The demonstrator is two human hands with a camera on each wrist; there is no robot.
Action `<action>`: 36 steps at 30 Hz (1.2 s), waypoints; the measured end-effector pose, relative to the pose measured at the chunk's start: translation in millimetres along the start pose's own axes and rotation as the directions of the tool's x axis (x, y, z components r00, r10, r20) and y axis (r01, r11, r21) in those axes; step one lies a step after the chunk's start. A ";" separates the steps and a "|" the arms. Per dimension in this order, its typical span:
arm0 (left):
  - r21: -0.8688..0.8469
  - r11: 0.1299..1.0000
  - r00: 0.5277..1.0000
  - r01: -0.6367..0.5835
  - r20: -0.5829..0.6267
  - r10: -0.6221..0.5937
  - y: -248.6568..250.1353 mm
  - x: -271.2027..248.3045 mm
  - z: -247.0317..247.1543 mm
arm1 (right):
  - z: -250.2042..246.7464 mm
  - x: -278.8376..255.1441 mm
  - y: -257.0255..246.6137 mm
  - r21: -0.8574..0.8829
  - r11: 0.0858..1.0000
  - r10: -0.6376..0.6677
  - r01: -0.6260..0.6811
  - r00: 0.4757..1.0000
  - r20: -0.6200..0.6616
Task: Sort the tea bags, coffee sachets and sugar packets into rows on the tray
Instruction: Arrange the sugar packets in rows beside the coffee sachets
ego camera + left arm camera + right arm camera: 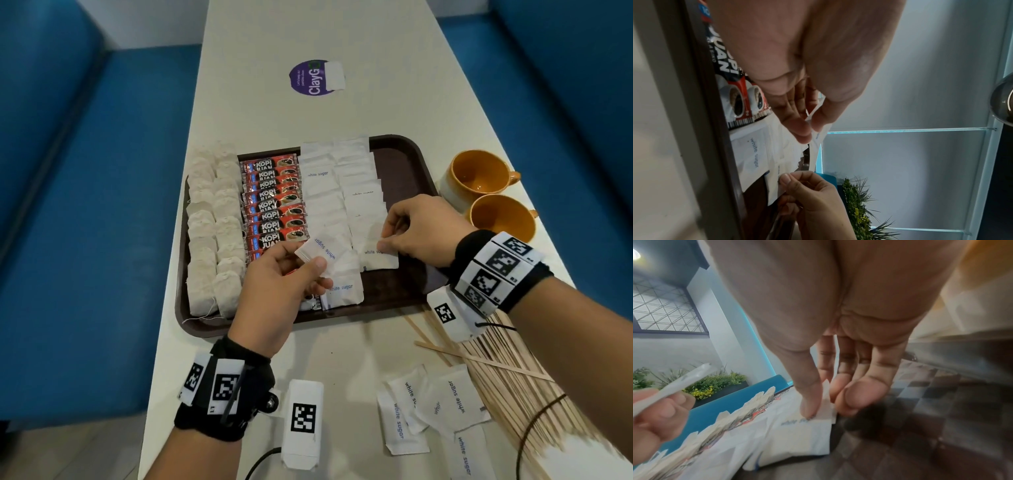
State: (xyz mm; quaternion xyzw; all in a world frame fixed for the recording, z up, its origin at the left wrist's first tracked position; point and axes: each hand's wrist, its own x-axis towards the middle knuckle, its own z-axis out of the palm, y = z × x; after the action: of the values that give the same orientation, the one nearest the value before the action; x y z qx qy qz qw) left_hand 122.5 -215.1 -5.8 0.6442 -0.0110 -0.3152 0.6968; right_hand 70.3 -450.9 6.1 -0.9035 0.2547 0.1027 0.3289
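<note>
The left hand pinches a sugar packet above the tray; the right hand pinches another packet at the sugar rows' near end. Tea bags and coffee sachets look sorted; several loose sugar packets remain on the surface.
</note>
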 end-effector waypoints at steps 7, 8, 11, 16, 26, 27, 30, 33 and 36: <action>0.035 0.997 0.998 -0.065 0.002 0.065 -1.3 -0.4 -0.9 | -3.4 -10.1 -8.5 0.085 0.996 -0.026 0.036 0.993 -0.116; 0.040 0.996 0.997 -0.076 0.005 0.076 -1.1 -0.2 -0.5 | -4.4 -14.7 -13.7 0.140 0.988 -0.052 0.069 0.991 -0.119; 0.061 0.993 0.995 -0.097 0.022 0.096 -1.2 -0.1 0.8 | -6.1 -31.5 -30.5 0.359 0.920 -0.157 0.158 0.987 -0.032; 0.111 0.982 0.988 -0.155 0.043 0.151 -0.2 -1.5 -0.5 | 0.5 -47.3 -35.8 0.567 0.809 -0.222 0.154 0.974 0.052; -0.161 0.987 0.997 0.013 0.072 -0.001 12.0 -7.0 13.9 | 12.1 -51.3 -35.0 0.417 0.854 -0.268 0.311 0.950 -0.160; -0.173 0.985 0.996 0.002 0.083 0.012 12.5 -6.4 14.8 | 13.9 -50.9 -35.0 0.373 0.865 -0.293 0.337 0.941 -0.171; -0.188 0.982 0.995 -0.026 0.089 0.043 9.9 -1.9 14.8 | 15.8 -49.1 -33.4 0.324 0.867 -0.337 0.377 0.925 -0.175; -0.158 0.986 0.995 -0.050 0.079 0.063 5.1 0.4 12.9 | 14.2 -50.8 -34.7 0.298 0.862 -0.390 0.411 0.912 -0.130; -0.140 0.987 0.996 -0.075 0.037 0.081 2.4 2.5 10.4 | 10.2 -51.9 -33.9 0.324 0.849 -0.403 0.417 0.908 -0.114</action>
State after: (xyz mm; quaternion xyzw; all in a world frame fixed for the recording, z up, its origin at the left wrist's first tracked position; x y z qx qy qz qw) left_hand 121.1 -225.5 -2.9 0.5863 -0.0289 -0.3015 0.7513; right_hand 43.9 -401.7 34.9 -0.8681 0.0767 -0.0345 0.4892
